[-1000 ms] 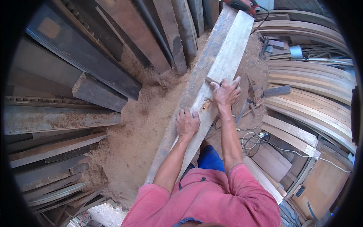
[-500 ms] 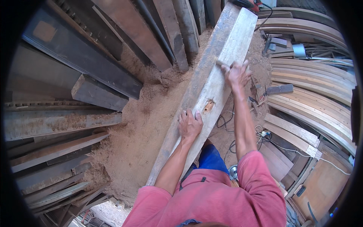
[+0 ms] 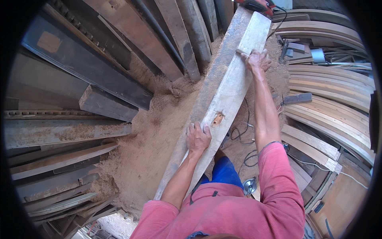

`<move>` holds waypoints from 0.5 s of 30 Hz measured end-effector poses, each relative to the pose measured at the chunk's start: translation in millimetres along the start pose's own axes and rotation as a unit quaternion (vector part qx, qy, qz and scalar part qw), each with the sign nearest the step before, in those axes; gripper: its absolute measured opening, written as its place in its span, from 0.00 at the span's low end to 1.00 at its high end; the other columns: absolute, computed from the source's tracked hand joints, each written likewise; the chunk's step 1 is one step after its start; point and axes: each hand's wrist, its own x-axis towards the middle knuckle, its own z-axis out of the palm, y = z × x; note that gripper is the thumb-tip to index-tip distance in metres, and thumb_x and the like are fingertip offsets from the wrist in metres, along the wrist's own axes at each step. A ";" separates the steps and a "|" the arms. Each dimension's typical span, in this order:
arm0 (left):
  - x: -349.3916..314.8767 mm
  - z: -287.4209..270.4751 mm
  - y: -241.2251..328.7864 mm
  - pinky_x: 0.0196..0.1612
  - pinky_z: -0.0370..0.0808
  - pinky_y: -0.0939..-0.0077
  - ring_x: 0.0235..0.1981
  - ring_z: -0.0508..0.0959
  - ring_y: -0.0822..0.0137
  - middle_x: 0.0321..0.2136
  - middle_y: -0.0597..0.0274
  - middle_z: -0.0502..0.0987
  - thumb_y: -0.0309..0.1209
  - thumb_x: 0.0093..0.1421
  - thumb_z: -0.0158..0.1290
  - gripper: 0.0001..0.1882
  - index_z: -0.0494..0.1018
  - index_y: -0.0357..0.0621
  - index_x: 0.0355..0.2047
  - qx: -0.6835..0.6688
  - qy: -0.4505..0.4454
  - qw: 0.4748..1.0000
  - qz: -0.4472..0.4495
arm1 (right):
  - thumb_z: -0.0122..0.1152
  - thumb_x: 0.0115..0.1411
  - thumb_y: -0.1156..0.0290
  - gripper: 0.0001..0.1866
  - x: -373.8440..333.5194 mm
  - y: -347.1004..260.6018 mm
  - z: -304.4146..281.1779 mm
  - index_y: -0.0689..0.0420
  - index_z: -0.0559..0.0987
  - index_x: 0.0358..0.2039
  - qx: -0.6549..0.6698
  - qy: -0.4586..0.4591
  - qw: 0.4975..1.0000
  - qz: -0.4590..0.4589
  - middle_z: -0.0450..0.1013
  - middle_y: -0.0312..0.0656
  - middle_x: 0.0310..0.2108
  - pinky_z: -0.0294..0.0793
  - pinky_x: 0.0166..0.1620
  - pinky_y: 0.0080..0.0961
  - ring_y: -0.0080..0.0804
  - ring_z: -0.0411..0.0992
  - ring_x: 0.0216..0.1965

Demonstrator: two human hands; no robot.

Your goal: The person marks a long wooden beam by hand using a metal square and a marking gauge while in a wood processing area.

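Observation:
A long pale plank (image 3: 232,91) with a rough, splintered knot hole (image 3: 217,118) lies at a slant on a thicker, darker timber (image 3: 215,75). My right hand (image 3: 258,60) is closed around a small flat block (image 3: 241,52), apparently wooden, and presses it against the plank toward its far end. Most of the block is hidden under my fingers. Nearer to me, my left hand (image 3: 197,138) lies on the plank beside the knot hole, fingers bent over the wood and thumb apart.
A red and black power tool (image 3: 256,5) sits past the far end. Many boards (image 3: 119,77) lean at left above sawdust (image 3: 155,131). At right, curved timbers (image 3: 330,79) are stacked. A black cord (image 3: 238,135) loops on the floor beside the plank.
My right hand has slid the block farther away along the plank, toward the far end. My left hand stays by the knot hole. The whole view has shifted slightly.

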 end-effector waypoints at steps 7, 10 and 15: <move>-3.2 -7.3 5.7 0.53 0.71 0.47 0.51 0.72 0.38 0.48 0.35 0.72 0.47 0.64 0.45 0.26 0.70 0.33 0.48 -0.022 -0.033 0.999 -0.030 | 0.65 0.54 0.41 0.28 -122.3 20.8 27.0 0.46 0.81 0.48 0.023 0.032 0.999 -0.024 0.55 0.57 0.65 0.67 0.54 0.58 0.67 0.64 0.56; -3.9 -10.6 3.0 0.55 0.70 0.47 0.54 0.71 0.38 0.49 0.34 0.72 0.47 0.65 0.46 0.27 0.69 0.33 0.50 -0.045 -0.036 0.998 -0.019 | 0.66 0.54 0.43 0.27 -194.9 25.6 42.4 0.46 0.81 0.48 0.038 0.013 0.999 -0.033 0.51 0.60 0.68 0.67 0.55 0.58 0.69 0.64 0.56; -18.7 -2.2 -23.6 0.55 0.69 0.46 0.54 0.70 0.37 0.49 0.33 0.71 0.47 0.65 0.47 0.28 0.67 0.32 0.51 -0.063 -0.026 0.998 0.017 | 0.65 0.54 0.43 0.26 -295.5 27.2 64.0 0.46 0.82 0.47 0.021 0.032 0.998 -0.044 0.50 0.60 0.69 0.65 0.57 0.58 0.69 0.61 0.58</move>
